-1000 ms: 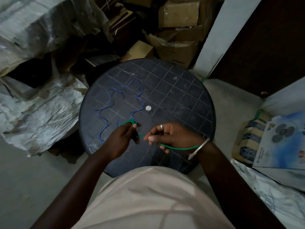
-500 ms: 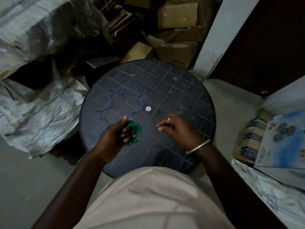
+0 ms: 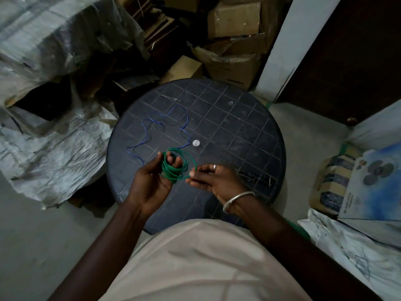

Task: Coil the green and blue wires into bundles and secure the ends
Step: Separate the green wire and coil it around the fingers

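Green wire (image 3: 174,168): saturated green, uniform along its length. Blue wire (image 3: 160,127): deep blue, thin, paler glints where it catches light. Round table (image 3: 238,131): dark blue-grey top, marked with a square grid of lighter lines, scuffed pale in places. Small disc (image 3: 196,143) at table centre: white-silver. Bangle (image 3: 236,199): silver. Ring (image 3: 214,167): silver. Shirt (image 3: 206,263): pale beige, plain. Cardboard boxes (image 3: 234,20): tan-brown. Wrapped sacking (image 3: 54,153): grey-white, crinkled. Fan carton (image 3: 377,181): blue and white print.

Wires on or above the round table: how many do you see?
2: the green wire coiled around the left hand, and the blue wire lying loose on the table.
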`<control>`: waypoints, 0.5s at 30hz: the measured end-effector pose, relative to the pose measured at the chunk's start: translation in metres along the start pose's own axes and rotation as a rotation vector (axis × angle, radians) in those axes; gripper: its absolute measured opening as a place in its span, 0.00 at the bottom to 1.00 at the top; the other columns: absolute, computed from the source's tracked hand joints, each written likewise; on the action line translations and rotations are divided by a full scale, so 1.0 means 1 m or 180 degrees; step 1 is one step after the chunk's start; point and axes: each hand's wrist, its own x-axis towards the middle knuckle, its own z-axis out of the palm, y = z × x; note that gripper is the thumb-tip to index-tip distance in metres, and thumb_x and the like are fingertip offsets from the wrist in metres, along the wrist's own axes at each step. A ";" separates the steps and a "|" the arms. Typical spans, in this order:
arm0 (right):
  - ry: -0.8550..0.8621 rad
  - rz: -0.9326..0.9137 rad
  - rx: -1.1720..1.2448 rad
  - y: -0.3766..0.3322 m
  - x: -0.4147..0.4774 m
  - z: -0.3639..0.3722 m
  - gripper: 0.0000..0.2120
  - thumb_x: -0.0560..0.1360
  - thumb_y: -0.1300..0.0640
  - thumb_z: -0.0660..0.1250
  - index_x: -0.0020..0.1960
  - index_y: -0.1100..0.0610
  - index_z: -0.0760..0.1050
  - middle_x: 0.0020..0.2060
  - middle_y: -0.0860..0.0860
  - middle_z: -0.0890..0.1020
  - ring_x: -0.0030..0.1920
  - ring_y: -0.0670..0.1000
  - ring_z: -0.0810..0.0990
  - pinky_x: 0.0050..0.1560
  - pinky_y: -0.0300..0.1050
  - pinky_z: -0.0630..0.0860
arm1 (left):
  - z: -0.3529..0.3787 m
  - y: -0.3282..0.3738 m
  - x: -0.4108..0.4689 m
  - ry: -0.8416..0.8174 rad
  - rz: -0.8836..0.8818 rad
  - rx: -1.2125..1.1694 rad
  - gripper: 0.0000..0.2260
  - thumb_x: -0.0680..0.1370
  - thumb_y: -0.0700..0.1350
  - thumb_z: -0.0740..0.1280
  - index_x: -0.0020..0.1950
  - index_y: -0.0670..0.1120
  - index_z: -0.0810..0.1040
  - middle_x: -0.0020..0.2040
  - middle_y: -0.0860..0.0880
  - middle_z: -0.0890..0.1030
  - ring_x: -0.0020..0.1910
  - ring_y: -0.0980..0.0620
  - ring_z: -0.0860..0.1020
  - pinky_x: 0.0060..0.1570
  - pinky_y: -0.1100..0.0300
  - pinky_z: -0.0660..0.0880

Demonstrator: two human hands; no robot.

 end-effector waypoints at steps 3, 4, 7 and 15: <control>0.0136 0.0073 0.0104 0.007 0.001 0.006 0.07 0.72 0.69 0.72 0.49 0.65 0.78 0.40 0.59 0.84 0.38 0.52 0.87 0.43 0.37 0.83 | 0.001 -0.007 0.003 -0.0200 -0.0018 -0.0185 0.19 0.83 0.52 0.56 0.49 0.40 0.80 0.36 0.49 0.82 0.41 0.51 0.82 0.51 0.58 0.79; 0.0176 0.0090 0.0148 0.009 0.002 0.008 0.07 0.72 0.69 0.73 0.49 0.65 0.78 0.40 0.59 0.84 0.37 0.51 0.86 0.42 0.37 0.83 | -0.001 -0.011 0.005 -0.0229 0.0028 -0.0263 0.22 0.83 0.55 0.55 0.51 0.40 0.80 0.36 0.49 0.81 0.41 0.51 0.81 0.53 0.58 0.78; 0.0255 0.0186 0.0316 0.014 0.007 0.013 0.09 0.72 0.68 0.73 0.51 0.65 0.79 0.36 0.56 0.85 0.35 0.49 0.86 0.37 0.35 0.82 | -0.006 -0.018 0.012 -0.0050 0.0206 -0.0446 0.26 0.80 0.61 0.55 0.50 0.40 0.79 0.34 0.48 0.76 0.42 0.49 0.77 0.63 0.56 0.69; 0.0007 0.0539 -0.0019 0.037 0.043 -0.022 0.03 0.76 0.61 0.70 0.43 0.57 0.79 0.35 0.51 0.86 0.34 0.47 0.85 0.35 0.36 0.79 | -0.006 -0.031 0.062 0.0788 0.0149 -0.0261 0.20 0.81 0.49 0.55 0.30 0.48 0.67 0.20 0.54 0.62 0.17 0.56 0.60 0.34 0.67 0.67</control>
